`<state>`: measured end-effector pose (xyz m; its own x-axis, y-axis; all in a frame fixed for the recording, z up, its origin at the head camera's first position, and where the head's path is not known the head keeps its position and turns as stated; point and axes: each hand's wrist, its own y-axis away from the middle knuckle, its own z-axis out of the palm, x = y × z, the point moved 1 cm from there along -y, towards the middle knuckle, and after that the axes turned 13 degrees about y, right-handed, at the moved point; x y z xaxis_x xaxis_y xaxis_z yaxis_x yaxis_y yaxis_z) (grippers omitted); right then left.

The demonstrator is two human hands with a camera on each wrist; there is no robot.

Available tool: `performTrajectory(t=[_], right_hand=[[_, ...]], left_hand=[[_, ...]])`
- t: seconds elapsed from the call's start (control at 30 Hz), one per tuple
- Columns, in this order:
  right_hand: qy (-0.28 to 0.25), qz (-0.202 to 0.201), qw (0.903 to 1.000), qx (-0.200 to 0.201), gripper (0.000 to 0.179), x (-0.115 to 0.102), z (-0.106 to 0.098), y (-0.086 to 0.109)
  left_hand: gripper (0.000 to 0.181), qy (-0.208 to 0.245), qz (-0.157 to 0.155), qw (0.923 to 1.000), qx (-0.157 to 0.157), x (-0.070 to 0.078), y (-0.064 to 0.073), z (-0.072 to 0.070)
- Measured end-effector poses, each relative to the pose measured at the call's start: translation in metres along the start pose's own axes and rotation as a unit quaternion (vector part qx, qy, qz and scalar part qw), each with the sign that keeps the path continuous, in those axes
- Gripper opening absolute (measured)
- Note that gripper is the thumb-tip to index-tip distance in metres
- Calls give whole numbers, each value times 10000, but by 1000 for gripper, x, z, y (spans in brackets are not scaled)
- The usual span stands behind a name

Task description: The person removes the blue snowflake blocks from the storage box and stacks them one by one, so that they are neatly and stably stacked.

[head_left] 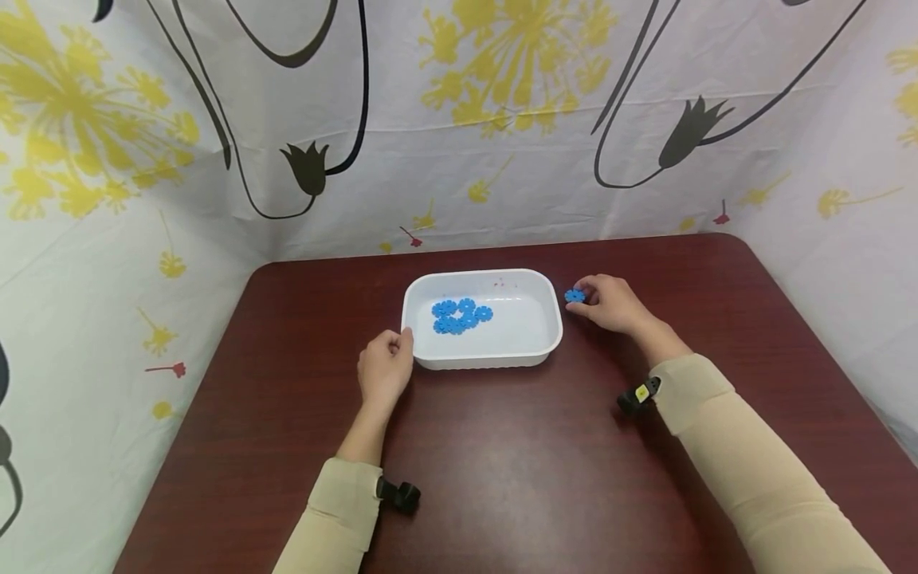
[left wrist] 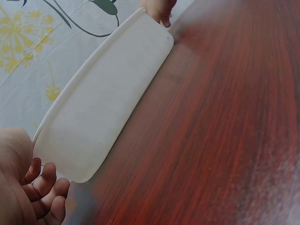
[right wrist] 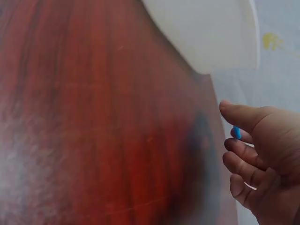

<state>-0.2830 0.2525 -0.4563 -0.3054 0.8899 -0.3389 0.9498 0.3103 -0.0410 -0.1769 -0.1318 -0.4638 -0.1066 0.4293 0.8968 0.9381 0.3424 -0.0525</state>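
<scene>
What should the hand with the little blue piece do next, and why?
I'd say the right hand should probably move its blue piece over the tray and let go: it's just outside, matching blue pieces lie inside, and the left hand holds the tray's other end.

Soft, even light fills the head view, leaving a pale sheen on the bench (head_left: 531,462), while the right wrist view is dimmer and blurred, a smeared dark patch beside the fingers (right wrist: 243,168).
</scene>
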Motion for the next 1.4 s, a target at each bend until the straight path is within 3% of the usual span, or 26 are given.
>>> performTrajectory(t=[0.3,0.5,0.73,0.87,1.03,1.4], right_hand=[[42,59,9997,-238,43,7,7,4],[-33,100,9999,103,44,3,0,-1],[-757,30,9944,731,40,-31,-17,-14],[-1096,-171,9917,648,40,-57,-25,-19],[-1149,-493,9911,446,38,-80,-23,-25],[-1015,-996,9896,216,39,-101,0,-36]], left_hand=[[38,32,12,10000,-10,0,0,-1],[38,108,54,9999,-2,3,0,-2],[38,138,92,9999,18,3,0,-3],[37,174,92,9998,23,2,-1,-3],[38,159,147,9998,24,1,-2,-2],[40,202,183,9996,-72,-6,0,0]])
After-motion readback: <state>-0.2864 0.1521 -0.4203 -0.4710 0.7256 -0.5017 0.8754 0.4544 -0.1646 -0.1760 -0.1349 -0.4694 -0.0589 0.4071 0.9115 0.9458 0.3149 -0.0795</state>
